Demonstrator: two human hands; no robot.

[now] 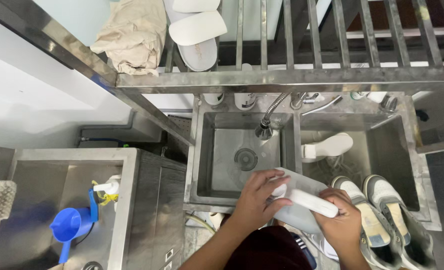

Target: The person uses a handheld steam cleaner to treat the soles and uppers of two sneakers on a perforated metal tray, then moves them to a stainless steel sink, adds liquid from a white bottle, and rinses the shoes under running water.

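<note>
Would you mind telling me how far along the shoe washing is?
Done, apparently: white insoles lie on the rack above. In hand: both the left hand and right hand hold a white insole over the left basin. Left: sneakers wait in the right basin.

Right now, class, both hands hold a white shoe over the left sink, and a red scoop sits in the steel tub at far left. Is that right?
Not quite. The head view shows the scoop is blue, not red. Both the left hand and right hand do hold the white shoe over the left sink.
</note>
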